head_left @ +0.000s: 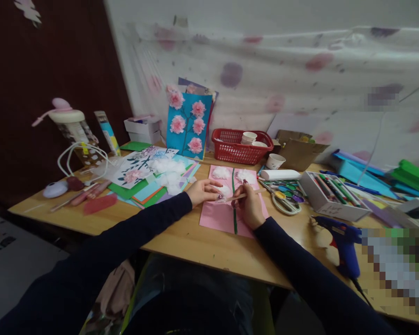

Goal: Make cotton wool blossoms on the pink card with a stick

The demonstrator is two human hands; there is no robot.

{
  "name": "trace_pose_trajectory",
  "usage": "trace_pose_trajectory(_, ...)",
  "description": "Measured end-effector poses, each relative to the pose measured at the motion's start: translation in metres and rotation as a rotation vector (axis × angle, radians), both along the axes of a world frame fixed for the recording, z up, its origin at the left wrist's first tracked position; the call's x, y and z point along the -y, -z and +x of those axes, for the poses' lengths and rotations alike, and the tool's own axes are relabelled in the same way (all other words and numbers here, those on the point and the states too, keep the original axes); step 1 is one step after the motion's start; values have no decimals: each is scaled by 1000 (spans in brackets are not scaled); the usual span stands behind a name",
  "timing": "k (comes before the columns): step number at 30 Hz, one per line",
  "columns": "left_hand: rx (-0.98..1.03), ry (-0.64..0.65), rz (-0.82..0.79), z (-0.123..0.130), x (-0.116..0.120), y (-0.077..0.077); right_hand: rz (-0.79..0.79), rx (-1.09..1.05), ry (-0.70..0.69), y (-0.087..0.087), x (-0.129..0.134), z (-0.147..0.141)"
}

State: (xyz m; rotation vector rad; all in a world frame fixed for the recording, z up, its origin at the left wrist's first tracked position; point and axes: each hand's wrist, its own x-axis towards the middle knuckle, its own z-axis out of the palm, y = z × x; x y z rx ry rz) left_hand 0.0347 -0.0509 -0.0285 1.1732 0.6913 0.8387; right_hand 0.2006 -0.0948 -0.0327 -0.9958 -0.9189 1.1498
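A sheet of pink paper [209,219] lies on the table in front of me, with a dark green stem line [235,221] running down its middle. White cotton tufts sit on it, one at the upper left [220,173] and one at the upper right [246,175]. My left hand [203,191] has thumb and fingers about a third cotton tuft [225,190], left of the stem. In my right hand [250,204] is a flat wooden stick [260,191], gripped between thumb and fingers. Its tip points left and reaches the lower edge of that tuft.
Loose cotton [169,177] lies on coloured papers to the left. Behind stand a blue flower picture [176,139] and a red basket [239,152] with paper cups. Scissors [285,203], a marker box [338,209] and a blue glue gun [347,251] are to the right.
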Motion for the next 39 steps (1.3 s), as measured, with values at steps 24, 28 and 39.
trace_pose_trajectory(24, -34, 77, 93, -5, 1, -3, -19, -65, 256, -7, -2, 6)
trace_pose_trajectory(28, -44, 99, 134, -6, 0, 0, 11, -11, 325, -6, -4, 10)
trace_pose_trajectory(39, -188, 157, 245, -5, 4, 4, 11, 105, 124, -2, 1, 1)
